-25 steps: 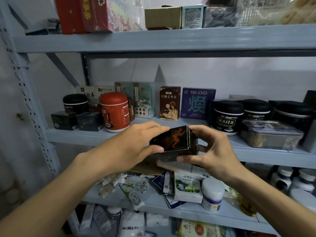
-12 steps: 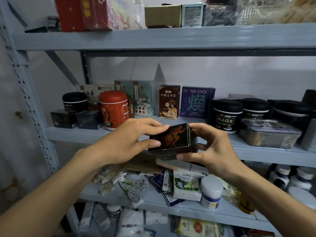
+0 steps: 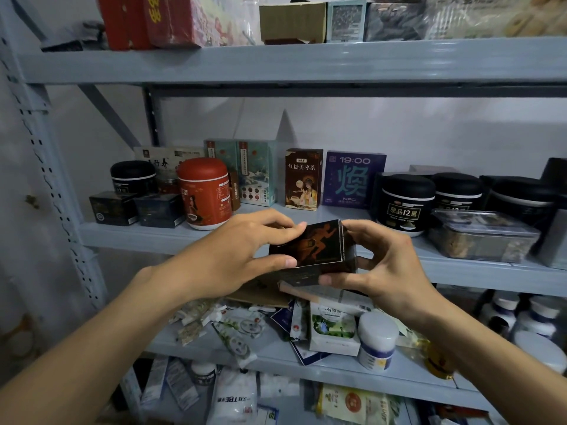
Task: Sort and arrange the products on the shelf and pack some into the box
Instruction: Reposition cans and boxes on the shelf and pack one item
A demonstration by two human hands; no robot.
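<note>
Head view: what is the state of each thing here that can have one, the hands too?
black box: held up by both hands, tilted, in front of the middle shelf.
left hand: grips the box's left end.
right hand: grips the box's right end.
red jar: upright, lid on.
black jar: upright, lid on.
clear container: lid on.
white bottle: upright, capped.

Between the fingers (image 3: 270, 261), a black box (image 3: 313, 243) carries an orange-brown running figure. Beyond them stand a red jar (image 3: 204, 194) (white base), a purple box (image 3: 352, 179) lettered teal, and black jars (image 3: 405, 204).
</note>
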